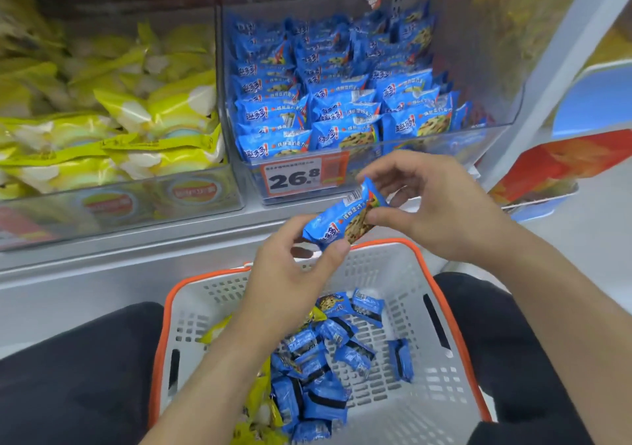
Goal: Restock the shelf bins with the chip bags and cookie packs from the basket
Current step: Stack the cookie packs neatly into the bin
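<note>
Two hands on one blue cookie pack (345, 220), held tilted in mid-air just above the far rim of the basket (441, 304). Left hand (290, 273) pinches the pack's lower end between thumb and fingers; right hand (427, 205) nips the upper end at about 2 o'clock from the left, thumb on the wrapper's face, fingers curled behind.

Straight up at 12 o'clock from the pack sits the clear shelf bin (506, 116), already packed with rows of matching blue packs, an orange-edged price tag (301, 176) reading 26.8 on its front wall. Over at 10 o'clock, a second clear bin (219, 191) is heaped with yellow-green chip bags (164, 109).

Down at 6 o'clock, the white, orange-rimmed basket sits between the person's dark-trousered knees, holding a loose pile of blue packs (321, 369) and some yellow bags (260, 410) at its near left.
</note>
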